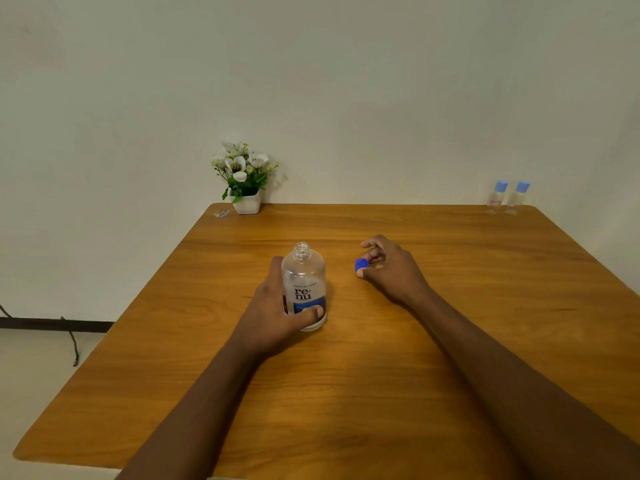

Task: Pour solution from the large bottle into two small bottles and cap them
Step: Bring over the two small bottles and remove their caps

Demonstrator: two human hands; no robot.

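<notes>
The large bottle (304, 285), clear with a blue-and-white label and an open neck, stands mid-surface (381, 375); likely light, rigid and smooth, best held round the body. The left hand (277, 306) wraps it low, while the right hand (389, 268) pinches its blue cap (361, 264). Two small bottles (507, 197) stand capped at the far right corner.

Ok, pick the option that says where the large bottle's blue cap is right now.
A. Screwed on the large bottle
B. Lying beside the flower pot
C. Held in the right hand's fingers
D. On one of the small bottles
C: the blue cap is pinched in the right hand, while the large bottle, gripped by the left hand, has an open neck.
</notes>
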